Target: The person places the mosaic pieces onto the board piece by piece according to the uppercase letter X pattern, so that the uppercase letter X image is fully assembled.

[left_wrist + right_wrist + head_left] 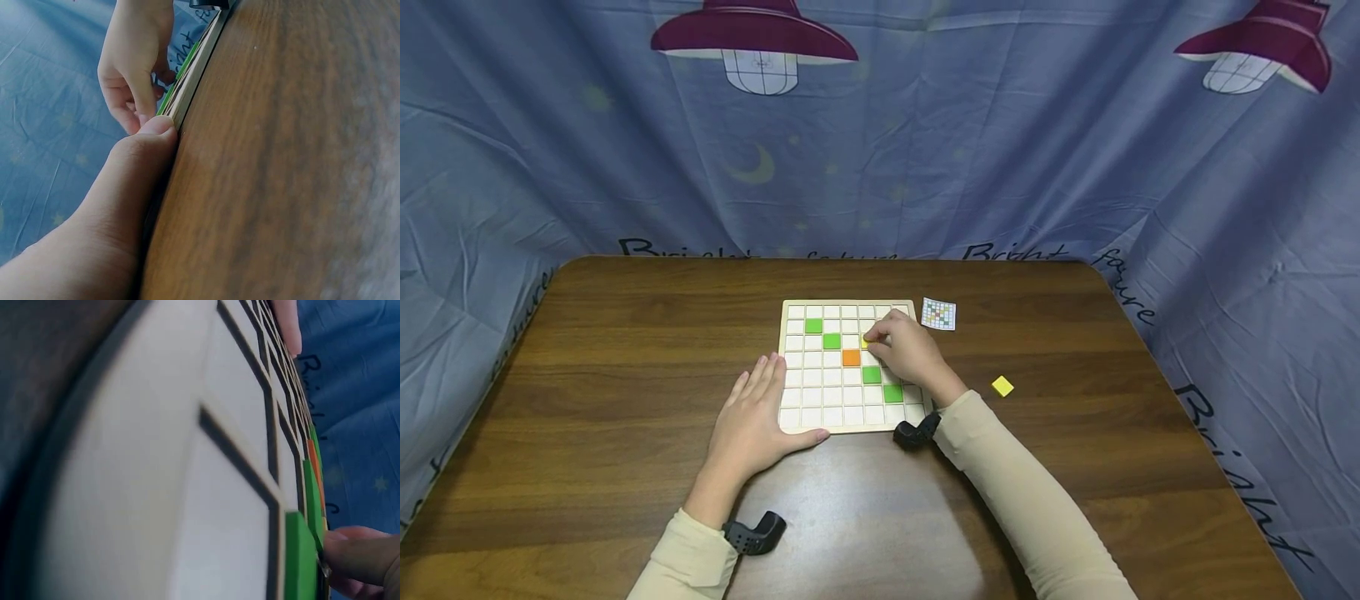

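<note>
A wooden grid board [812, 417] with white squares lies on the table, bearing several green tiles [814, 326] and one orange tile [851, 357] along a diagonal. My left hand [752, 417] rests against the board's left side, fingers straight, with its thumb [156, 126] at the near edge. Over the upper right part of the board, my right hand [906, 350] pinches a yellow tile [865, 342] between thumb and fingers, up and right of the orange one. Most of that tile is hidden by the fingertips. Whether it sits fully in its square I cannot tell.
Another yellow tile [1002, 386] lies on the brown table [625, 350] to the right of the board. A small printed pattern card [939, 314] lies beside the board's upper right corner. Blue curtains [880, 167] hang behind the table and at its sides.
</note>
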